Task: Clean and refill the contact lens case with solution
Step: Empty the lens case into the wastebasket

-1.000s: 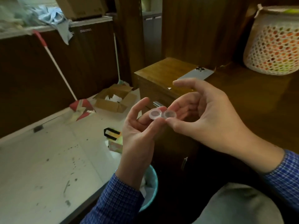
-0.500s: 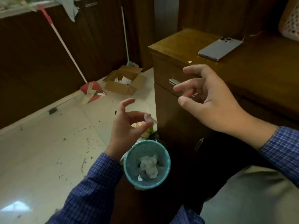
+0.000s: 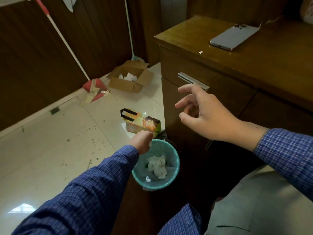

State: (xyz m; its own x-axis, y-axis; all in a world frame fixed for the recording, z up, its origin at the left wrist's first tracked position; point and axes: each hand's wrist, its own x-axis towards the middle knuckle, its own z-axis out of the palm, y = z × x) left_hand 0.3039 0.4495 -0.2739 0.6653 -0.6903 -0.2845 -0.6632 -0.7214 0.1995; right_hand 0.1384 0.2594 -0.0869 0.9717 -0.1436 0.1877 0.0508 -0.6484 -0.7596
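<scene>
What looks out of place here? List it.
Dark specks and debris scatter the floor. A torn cardboard box and a tipped carton lie on it. A white paper scrap sits on the cabinet top.

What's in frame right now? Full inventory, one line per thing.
wastebasket: 1, teal, on the floor beside the cabinet, under the left hand
crumpled tissue: a wad, white, inside the wastebasket
cabinet: 1, brown wood, right half of view, with a silver drawer handle
phone: 1, silver, lying camera-side up on the cabinet top
paper scrap: 1, white, on the cabinet top near the edge
gift bag: 1, colourful with black handles, on its side on the floor
cardboard box: 1, brown, open, by the wall
dustpan: 1, red, white handle, leaning on the wall
left hand: over the wastebasket rim, fingers hidden
right hand: empty, fingers loose, in front of the drawer
</scene>
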